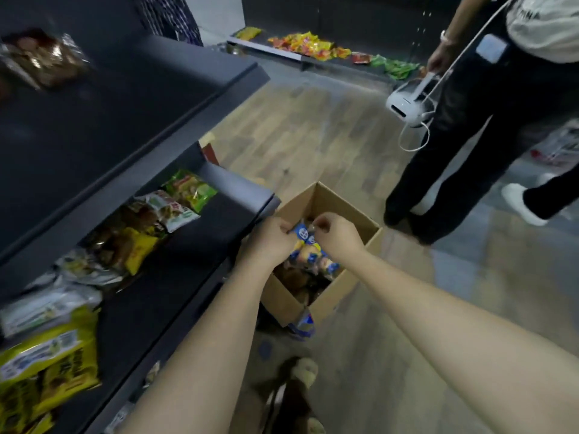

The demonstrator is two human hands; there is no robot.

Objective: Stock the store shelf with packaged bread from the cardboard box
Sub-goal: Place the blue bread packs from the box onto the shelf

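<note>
An open cardboard box (336, 292) stands on the wooden floor beside the dark store shelf (194, 245). Both my hands are over the box. My left hand (271, 238) and my right hand (336, 234) pinch the top edge of a blue and clear bread packet (310, 255), which hangs just above the box's opening. More dark packets lie deeper in the box. The shelf's lower level holds several green, yellow and white packets (138, 239). One brown packet (40, 57) lies on the upper level.
Another person in dark trousers (463, 151) stands close behind the box, holding a white device (410, 103) with a cable. A blue packet (304, 324) lies on the floor by the box's near corner. A far shelf (313, 48) carries colourful packets. My feet (300, 380) are below.
</note>
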